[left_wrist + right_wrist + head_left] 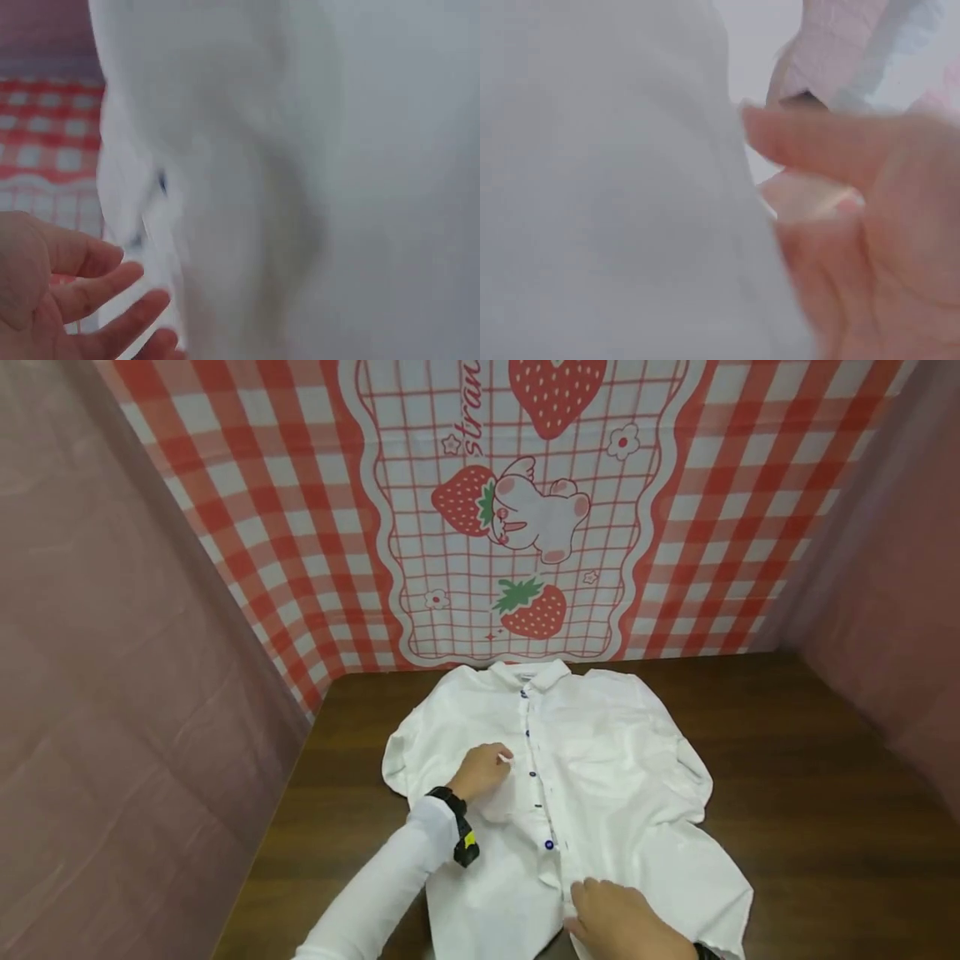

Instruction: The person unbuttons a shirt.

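A white short-sleeved shirt [622,760] is spread front up, its collar [530,675] at the far end. Blue buttons [532,774] run down its front opening. My left hand [482,770] is over the shirt's left half beside the button row. In the left wrist view its fingers [97,292] are spread and relaxed, with nothing between them. Near the bottom of the front edge is my right hand [618,917]. In the right wrist view its thumb [810,142] reaches the cloth edge, apart from the fingers, whose tips are hidden behind the cloth.
The shirt lies on a dark brown wooden table [810,760]. A red-and-white checked cloth with strawberries [517,510] hangs behind the table's far edge. Pinkish curtains [135,693] close off both sides. A black band [455,806] is strapped on the left wrist.
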